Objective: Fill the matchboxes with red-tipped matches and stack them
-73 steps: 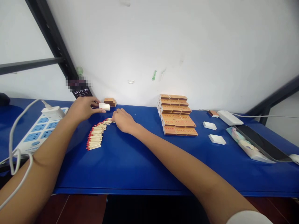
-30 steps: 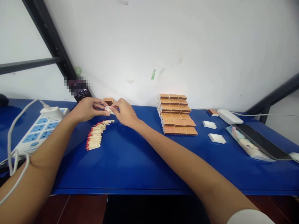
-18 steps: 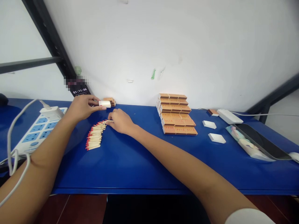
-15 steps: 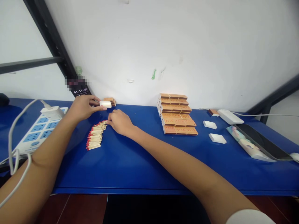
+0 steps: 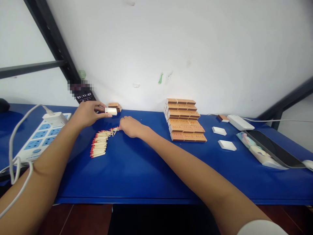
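My left hand [image 5: 91, 112] grips a small white matchbox tray [image 5: 111, 111] by its left end, thumb along the near side. Just behind that tray, a few orange matchboxes [image 5: 114, 106] are stacked against the wall. A curved row of red-tipped matches [image 5: 99, 143] lies on the blue table [image 5: 137, 173], in front of the tray. At the row's far right end, my right hand [image 5: 129, 126] is closed with its fingertips down at a few loose matches [image 5: 114, 131]. Its fingers hide part of what they pinch, but match ends show at the tips.
Orange matchboxes stand in a stepped stack [image 5: 187, 120] by the wall. Farther right lie two white trays [image 5: 227, 145], a single matchbox [image 5: 223, 118], a white adapter [image 5: 241, 123] and a phone [image 5: 276, 148]. A power strip [image 5: 36, 138] with cables and a timer phone [image 5: 85, 97] are at left.
My right hand has moved a little to the right, and several matches now trail from the row's end toward its fingers. My left hand and the tray have barely shifted.
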Demonstrator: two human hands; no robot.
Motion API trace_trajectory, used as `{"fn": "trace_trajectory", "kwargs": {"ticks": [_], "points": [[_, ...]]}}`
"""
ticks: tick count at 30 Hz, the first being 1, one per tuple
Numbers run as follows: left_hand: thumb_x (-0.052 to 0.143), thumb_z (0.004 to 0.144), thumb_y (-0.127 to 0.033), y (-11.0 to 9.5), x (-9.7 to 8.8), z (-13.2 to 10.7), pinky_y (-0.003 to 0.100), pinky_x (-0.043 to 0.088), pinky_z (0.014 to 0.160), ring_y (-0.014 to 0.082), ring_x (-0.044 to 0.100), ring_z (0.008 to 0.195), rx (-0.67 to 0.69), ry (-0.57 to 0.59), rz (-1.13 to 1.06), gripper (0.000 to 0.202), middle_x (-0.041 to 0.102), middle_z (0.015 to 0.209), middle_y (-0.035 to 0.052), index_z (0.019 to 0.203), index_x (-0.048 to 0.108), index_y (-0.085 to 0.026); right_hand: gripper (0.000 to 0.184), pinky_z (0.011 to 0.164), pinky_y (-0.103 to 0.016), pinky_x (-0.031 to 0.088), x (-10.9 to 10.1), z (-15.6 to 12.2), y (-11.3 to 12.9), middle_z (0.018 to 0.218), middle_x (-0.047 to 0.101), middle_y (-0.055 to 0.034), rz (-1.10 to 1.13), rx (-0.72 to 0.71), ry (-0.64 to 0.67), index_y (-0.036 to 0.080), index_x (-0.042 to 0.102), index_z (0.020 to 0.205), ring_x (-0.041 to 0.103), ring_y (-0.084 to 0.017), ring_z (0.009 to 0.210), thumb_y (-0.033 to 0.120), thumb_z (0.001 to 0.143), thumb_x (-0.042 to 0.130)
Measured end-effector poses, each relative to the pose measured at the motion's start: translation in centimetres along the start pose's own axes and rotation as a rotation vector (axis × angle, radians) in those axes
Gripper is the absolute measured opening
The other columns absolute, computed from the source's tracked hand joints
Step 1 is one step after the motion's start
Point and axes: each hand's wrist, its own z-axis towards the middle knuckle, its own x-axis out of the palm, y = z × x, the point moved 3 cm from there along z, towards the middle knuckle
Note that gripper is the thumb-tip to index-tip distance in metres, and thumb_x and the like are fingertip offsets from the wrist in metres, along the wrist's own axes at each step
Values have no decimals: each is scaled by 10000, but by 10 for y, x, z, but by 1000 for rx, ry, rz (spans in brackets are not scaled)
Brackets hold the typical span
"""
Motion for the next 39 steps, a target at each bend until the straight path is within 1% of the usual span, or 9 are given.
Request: {"fn": "trace_trajectory", "kwargs": {"ticks": [3, 6, 12, 16, 20, 26, 30, 34, 39], "points": [[876, 648, -843, 1, 1, 1, 422, 594, 975, 352, 798, 1067, 1, 21, -1, 767, 860, 1066, 123, 1052, 774, -199, 282, 917, -355, 530, -7, -4, -10, 1163, 831, -208, 15, -18, 79, 100, 821, 1076, 775, -300, 1081, 324, 1106, 652], [873, 609, -822, 2, 3, 3, 436, 600, 991, 368, 800, 1079, 1, 22, 31, 697, 859, 1059, 116, 1006, 776, -257, 205, 856, -322, 517, -11, -9, -15, 1168, 845, -170, 38, -20, 109, 120, 832, 1090, 781, -276, 1060, 278, 1077, 701], [885, 589, -745, 2, 6, 5, 418, 602, 1014, 371, 803, 1099, -13, 57, 75, 615, 866, 1067, 89, 986, 778, -288, 233, 789, -335, 500, -15, -14, -15, 1073, 852, -179, 49, -9, 116, 116, 845, 965, 778, -279, 961, 257, 1075, 696], [887, 607, -728, -3, 9, 3, 435, 599, 1008, 374, 807, 1094, 21, 81, 63, 589, 861, 1033, 100, 968, 771, -277, 219, 763, -313, 497, -20, -17, -23, 1058, 859, -171, 52, 25, 150, 105, 856, 1015, 782, -251, 906, 240, 1073, 693], [895, 591, -746, -5, 17, 1, 435, 608, 960, 367, 810, 1049, 14, 137, 26, 633, 862, 1048, 105, 968, 755, -257, 192, 763, -285, 499, -29, -18, -32, 1130, 860, -165, 65, 59, 170, 97, 853, 1124, 791, -231, 937, 176, 1062, 690], [915, 588, -784, -11, 27, -1, 454, 617, 971, 370, 807, 1083, 41, 191, -33, 681, 863, 1052, 115, 979, 774, -243, 286, 768, -320, 464, -40, -19, -36, 1058, 848, -208, 21, 106, 132, 60, 826, 1158, 772, -257, 907, 268, 1115, 634], [936, 571, -799, -18, 31, -3, 471, 629, 969, 376, 814, 1070, 68, 224, -73, 713, 866, 1028, 120, 977, 784, -233, 275, 785, -318, 464, -41, -18, -37, 1108, 839, -227, -13, 105, 70, 74, 818, 1168, 784, -270, 977, 278, 1111, 643], [957, 564, -775, -23, 37, -5, 442, 644, 932, 367, 824, 1051, 64, 251, -131, 707, 875, 1036, 114, 999, 802, -240, 282, 843, -321, 493, -40, -16, -37, 1184, 820, -253, -43, 94, 42, 61, 807, 1189, 785, -288, 1071, 269, 1111, 632], [988, 569, -720, -26, 41, -7, 383, 646, 840, 362, 831, 1032, 77, 244, -155, 663, 877, 1012, 102, 993, 815, -241, 225, 864, -317, 489, -39, -15, -33, 1256, 802, -226, 11, 69, 4, 75, 799, 1185, 762, -280, 1118, 212, 1096, 644]]}}
